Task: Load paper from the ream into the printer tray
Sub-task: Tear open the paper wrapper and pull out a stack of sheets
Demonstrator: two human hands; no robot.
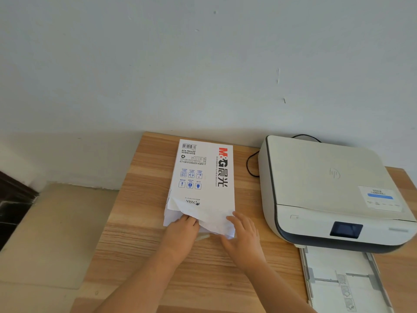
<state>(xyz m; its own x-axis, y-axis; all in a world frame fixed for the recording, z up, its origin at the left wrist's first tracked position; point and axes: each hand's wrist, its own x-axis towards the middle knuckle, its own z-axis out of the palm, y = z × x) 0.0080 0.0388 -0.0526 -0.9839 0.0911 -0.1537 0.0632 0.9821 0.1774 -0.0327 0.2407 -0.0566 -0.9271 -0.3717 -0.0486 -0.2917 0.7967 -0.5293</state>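
Observation:
A white ream of paper (203,175) with red and black lettering lies flat on the wooden table (140,233), its near end torn open and crumpled. My left hand (181,231) reaches under the loose wrapper flap at the ream's near left corner, fingers hidden inside. My right hand (242,236) rests with spread fingers on the wrapper at the near right corner. To the right stands a white printer (327,184). Its paper tray (345,281) is pulled out toward me and holds no sheets.
A black cable (250,163) loops on the table between the ream and the printer. The table backs onto a pale wall. Its left edge drops to a beige floor (45,233), with a dark object (13,202) at the far left.

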